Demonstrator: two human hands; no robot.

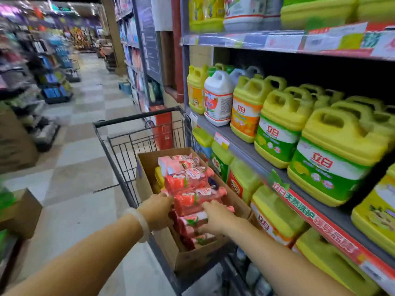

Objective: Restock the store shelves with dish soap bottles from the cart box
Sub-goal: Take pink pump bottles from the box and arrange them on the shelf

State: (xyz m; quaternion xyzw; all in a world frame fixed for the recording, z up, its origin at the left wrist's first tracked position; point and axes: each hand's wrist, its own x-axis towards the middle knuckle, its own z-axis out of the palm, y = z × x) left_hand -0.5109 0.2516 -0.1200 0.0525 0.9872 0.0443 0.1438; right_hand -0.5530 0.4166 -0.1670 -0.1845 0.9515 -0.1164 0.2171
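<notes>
**Caller:** Dish soap bottles (192, 189), pink and red, lie stacked on their sides in the cardboard box (192, 261) riding in your cart (119, 146). Your left hand (157, 207) presses against the left side of the stack, fingers curled at one bottle. Your right hand (215, 216) lies over the top from the right, fingers spread across two or three of them.

**Analyst:** So both hands are on the load, but I can't tell whether you've closed a grip on any one bottle. You're squeezing the pile between two palms, I'd say.

**Caller:** What could bite you here?

**Analyst:** Those bottles look glossy and film-wrapped. Lift several at once and the middle ones could slide out and drop back into the box or onto the floor (85, 167). The box also sits tilted toward the near end of the cart, so a hard tug might shift it.

**Caller:** And the surroundings?

**Analyst:** The shelf (252, 154) to your right is packed with yellow jugs (275, 129), with one white jug (218, 101) among them. I see no obvious gap for these, so you may need to make room. The tiled aisle ahead of you runs long, and a second cardboard box (23, 212) sits just left of you, a trip risk if you step back.
</notes>
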